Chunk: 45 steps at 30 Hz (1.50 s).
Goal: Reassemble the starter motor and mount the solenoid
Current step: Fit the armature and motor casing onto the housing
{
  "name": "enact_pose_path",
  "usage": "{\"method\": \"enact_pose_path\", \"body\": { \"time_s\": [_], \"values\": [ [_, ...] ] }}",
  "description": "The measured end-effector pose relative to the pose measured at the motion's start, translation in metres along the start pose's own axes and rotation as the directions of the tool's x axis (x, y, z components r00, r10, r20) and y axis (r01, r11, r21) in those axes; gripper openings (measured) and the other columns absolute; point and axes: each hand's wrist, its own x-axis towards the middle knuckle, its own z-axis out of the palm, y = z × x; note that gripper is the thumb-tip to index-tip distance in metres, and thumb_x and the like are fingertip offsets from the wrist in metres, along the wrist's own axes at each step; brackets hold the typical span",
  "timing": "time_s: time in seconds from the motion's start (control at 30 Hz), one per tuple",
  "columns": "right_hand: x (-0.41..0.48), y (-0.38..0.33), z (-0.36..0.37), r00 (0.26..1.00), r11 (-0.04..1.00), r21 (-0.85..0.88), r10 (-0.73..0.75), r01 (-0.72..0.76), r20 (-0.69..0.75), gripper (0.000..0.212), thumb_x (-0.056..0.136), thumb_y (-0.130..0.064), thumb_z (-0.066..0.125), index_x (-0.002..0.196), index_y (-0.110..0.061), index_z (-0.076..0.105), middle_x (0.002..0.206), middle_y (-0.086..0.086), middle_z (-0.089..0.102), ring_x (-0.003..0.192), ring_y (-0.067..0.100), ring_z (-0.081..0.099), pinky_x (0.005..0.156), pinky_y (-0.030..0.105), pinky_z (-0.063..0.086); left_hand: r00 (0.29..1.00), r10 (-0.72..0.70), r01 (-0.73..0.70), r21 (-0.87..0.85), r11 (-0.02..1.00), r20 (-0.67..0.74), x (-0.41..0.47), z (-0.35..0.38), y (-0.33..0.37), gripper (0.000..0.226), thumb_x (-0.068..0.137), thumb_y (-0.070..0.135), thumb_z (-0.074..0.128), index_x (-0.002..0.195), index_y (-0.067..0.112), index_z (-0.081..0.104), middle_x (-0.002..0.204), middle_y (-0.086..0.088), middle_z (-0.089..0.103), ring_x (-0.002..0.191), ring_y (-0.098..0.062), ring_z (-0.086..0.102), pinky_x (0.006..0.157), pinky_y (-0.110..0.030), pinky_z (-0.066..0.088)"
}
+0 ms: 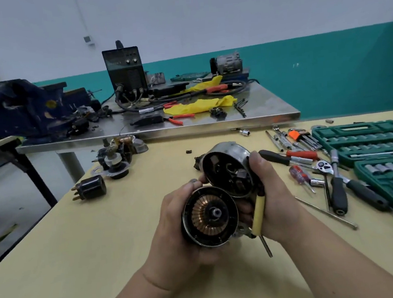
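Far left on the yellow table (81, 256): a black cylinder with prongs (89, 188) and, just behind it, a cluster of loose parts (117, 157) with copper windings. Which of them is the solenoid cannot be told. Both lie well apart from the hands, so nothing is mounted yet.
Left hand (172, 230): fingers curled round the motor body (209, 219), held above the table with its copper commutator facing the camera.
Brush end cap (229, 172): tilted, open side toward the camera, its rim touching the motor body's rim, not seated.
Right hand (277, 196): wrapped round the cap's outer wall, with a yellow-handled screwdriver (258, 211) trapped against the palm as well, blade pointing down.
Risk at the cap: if it goes on crooked, the brushes would probably catch the commutator's edge — they could chip or jam.
Risk at the right hand: holding two things at once weakens the hold, so cap or screwdriver could slip.
Right side: a ratchet (324, 166) and a green socket case (366, 130) lie near — a dropped part could vanish among them.
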Motion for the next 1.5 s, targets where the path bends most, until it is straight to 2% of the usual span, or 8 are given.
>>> {"method": "enact_pose_path", "body": {
  "time_s": [0.1,0.2,0.3,0.47,0.77,1.03,1.37,1.5],
  "values": [
    [-0.001,-0.002,-0.002,0.995,0.997,0.054,0.067,-0.063,-0.075,0.087,0.059,-0.071,0.071,0.111,-0.001,0.068,0.089,0.009,0.072,0.08,0.019,0.068,0.073,0.028,0.054,0.999,-0.033,0.033,0.023,0.999,0.01,0.002,0.0,0.001,0.089,0.077,0.044,0.077,0.148,0.039,0.023,0.132,-0.012,0.049,0.117,-0.044,0.053,0.099,-0.055,0.044],
    [-0.001,-0.005,-0.005,0.996,0.996,0.078,0.036,-0.029,-0.087,0.088,0.059,-0.074,0.068,0.112,-0.003,0.067,0.092,0.012,0.071,0.039,0.007,0.04,0.045,0.022,0.017,0.998,-0.053,0.053,0.019,0.998,-0.021,0.007,-0.001,0.007,0.084,0.08,0.044,0.074,0.147,0.039,0.023,0.132,-0.014,0.049,0.12,-0.034,0.055,0.101,-0.048,0.044],
    [0.0,-0.005,-0.007,0.999,0.992,0.123,-0.004,0.009,-0.043,0.075,0.065,-0.07,0.066,0.113,-0.012,0.067,0.119,0.015,0.065,0.039,0.007,0.031,0.046,0.024,0.01,0.994,-0.082,0.083,-0.001,0.997,-0.078,0.012,-0.005,0.012,0.077,0.08,0.05,0.072,0.141,0.027,0.031,0.136,0.016,0.048,0.122,-0.009,0.053,0.104,-0.025,0.04],
    [0.002,-0.006,-0.007,0.998,0.981,0.194,0.014,-0.026,0.059,0.065,0.079,-0.071,0.047,0.104,-0.016,0.071,0.104,0.003,0.071,0.045,0.009,0.024,0.042,0.022,0.017,0.968,-0.171,0.168,-0.028,0.985,-0.182,0.013,-0.011,0.019,0.086,0.06,0.031,0.071,0.137,0.023,0.034,0.127,0.037,0.045,0.116,0.009,0.051,0.098,-0.009,0.038],
    [0.021,-0.039,0.006,0.994,0.993,0.066,0.095,-0.098,0.047,0.081,0.071,-0.067,0.058,0.121,-0.003,0.057,0.106,0.013,0.067,0.038,0.006,0.039,0.038,0.016,0.026,0.95,-0.29,0.28,-0.093,0.955,-0.113,0.023,-0.011,0.027,0.089,0.055,0.035,0.072,0.135,0.034,0.033,0.12,0.041,0.048,0.111,0.012,0.052,0.092,-0.002,0.036],
    [0.028,-0.056,0.023,0.975,0.976,0.034,0.214,-0.216,0.063,0.079,0.085,-0.068,0.034,0.13,-0.003,0.045,0.1,0.015,0.067,0.042,0.009,0.025,0.036,0.017,0.024,0.919,-0.362,0.345,-0.125,0.93,-0.155,0.029,-0.014,0.022,0.083,0.054,0.039,0.07,0.13,0.04,0.036,0.12,0.048,0.045,0.112,0.019,0.048,0.087,0.003,0.033],
    [0.041,-0.064,0.039,0.988,0.971,-0.219,0.072,-0.102,-0.14,0.067,0.074,-0.063,0.056,0.109,-0.006,0.064,0.108,0.028,0.046,0.042,0.013,0.032,0.043,0.019,0.021,0.862,-0.476,0.445,-0.192,0.875,-0.172,0.031,-0.019,0.016,0.08,0.052,0.041,0.071,0.125,0.052,0.038,0.112,0.044,0.052,0.109,0.014,0.052,0.084,0.001,0.038],
    [0.043,-0.066,0.05,0.974,0.931,-0.347,0.029,-0.108,-0.225,0.053,0.076,-0.063,0.056,0.089,-0.013,0.068,0.076,0.013,0.065,0.038,0.009,0.049,0.036,0.017,0.037,0.877,-0.451,0.424,-0.173,0.889,-0.164,0.032,-0.019,0.02,0.08,0.054,0.039,0.07,0.127,0.043,0.038,0.117,0.048,0.046,0.111,0.017,0.049,0.085,0.003,0.035]
  ]
}}
